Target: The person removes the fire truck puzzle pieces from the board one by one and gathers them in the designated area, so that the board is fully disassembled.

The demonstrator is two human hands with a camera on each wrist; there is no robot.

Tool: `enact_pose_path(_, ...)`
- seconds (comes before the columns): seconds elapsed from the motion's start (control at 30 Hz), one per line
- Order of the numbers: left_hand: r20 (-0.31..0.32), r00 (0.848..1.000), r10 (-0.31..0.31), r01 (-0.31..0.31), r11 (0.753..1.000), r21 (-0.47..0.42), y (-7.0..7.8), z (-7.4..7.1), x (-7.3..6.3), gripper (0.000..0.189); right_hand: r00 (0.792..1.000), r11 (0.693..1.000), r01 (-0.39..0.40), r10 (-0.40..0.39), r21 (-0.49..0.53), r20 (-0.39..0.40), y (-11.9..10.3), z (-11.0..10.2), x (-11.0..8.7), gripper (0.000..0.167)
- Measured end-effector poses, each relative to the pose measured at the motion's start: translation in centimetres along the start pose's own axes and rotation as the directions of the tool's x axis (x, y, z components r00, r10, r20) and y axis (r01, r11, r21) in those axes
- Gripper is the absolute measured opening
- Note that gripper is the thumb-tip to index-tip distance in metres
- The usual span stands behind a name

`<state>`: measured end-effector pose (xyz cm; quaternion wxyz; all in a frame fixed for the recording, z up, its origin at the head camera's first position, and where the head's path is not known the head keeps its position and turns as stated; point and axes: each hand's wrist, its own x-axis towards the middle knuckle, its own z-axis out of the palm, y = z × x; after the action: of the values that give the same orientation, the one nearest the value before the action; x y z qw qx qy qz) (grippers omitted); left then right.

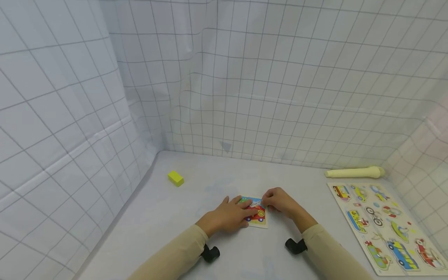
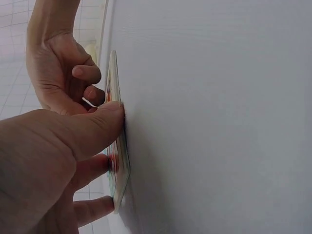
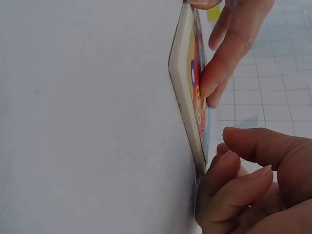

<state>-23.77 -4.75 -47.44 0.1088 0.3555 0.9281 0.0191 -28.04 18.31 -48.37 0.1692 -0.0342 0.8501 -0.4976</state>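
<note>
A small square picture puzzle (image 1: pixel 256 224) with a pale wooden edge lies in front of me, showing a red vehicle with blue and yellow wheels. My left hand (image 1: pixel 229 214) rests over its left part, fingers spread and nearly straight on the picture. In the left wrist view the left thumb (image 2: pixel 105 122) presses at the near edge. My right hand (image 1: pixel 281 203) is at the far right corner, its thumb and fingers curled and pinching there. From the right wrist, the curled right fingers (image 3: pixel 229 187) stand right at the puzzle's corner; they hide the pinch itself.
A yellow block (image 1: pixel 175 178) lies at the back left of the white table. To the right is a large peg puzzle board (image 1: pixel 381 229) with vehicle pieces, and behind it a pale yellow microphone-shaped object (image 1: pixel 353 172). Grid-patterned sheets (image 1: pixel 262 97) enclose the table.
</note>
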Motion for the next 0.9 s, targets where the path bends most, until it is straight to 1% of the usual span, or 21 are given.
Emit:
enact_pose_path(0.2, 0.004, 1.0, 0.005, -0.005, 1.0, 0.011, 0.1, 0.0, 0.3, 0.054, 0.997, 1.0, -0.01, 0.009, -0.02, -0.076, 0.3, -0.1, -0.6, 0.012)
enact_pose_path(0.37, 0.013, 1.0, -0.004, 0.004, 1.0, 0.001, 0.1, -0.1, 0.3, 0.056, 0.995, 0.999, -0.012, 0.008, -0.036, -0.099, 0.2, 0.1, -1.0, 0.018)
enact_pose_path(0.5, 0.012, 1.0, -0.001, 0.001, 1.0, -0.007, 0.1, 0.1, 0.4, 0.055, 0.993, 0.998, -0.016, 0.009, -0.057, -0.114, 0.4, 0.2, -1.1, 0.02)
enact_pose_path(0.6, 0.01, 1.0, 0.0, 0.0, 1.0, 0.001, 0.1, 0.2, 0.5, 0.055, 0.995, 0.997, -0.007, -0.001, -0.076, -0.1, 0.6, 0.1, -1.2, 0.022)
enact_pose_path(0.7, 0.01, 1.0, -0.002, 0.002, 1.0, 0.008, 0.0, 0.2, 0.6, 0.055, 0.998, 0.998, 0.019, -0.023, -0.067, -0.059, 0.6, -0.1, -1.1, 0.024)
enact_pose_path(0.83, 0.008, 1.0, -0.008, 0.008, 1.0, 0.009, -0.1, 0.2, 0.6, 0.055, 1.0, 1.0, 0.016, -0.016, 0.01, 0.003, 0.6, -0.5, -0.7, 0.026)
enact_pose_path(0.9, 0.007, 1.0, -0.009, 0.009, 1.0, 0.002, -0.1, 0.3, 0.5, 0.055, 1.0, 0.998, -0.016, 0.015, 0.058, 0.022, 0.5, -0.7, -0.5, 0.026)
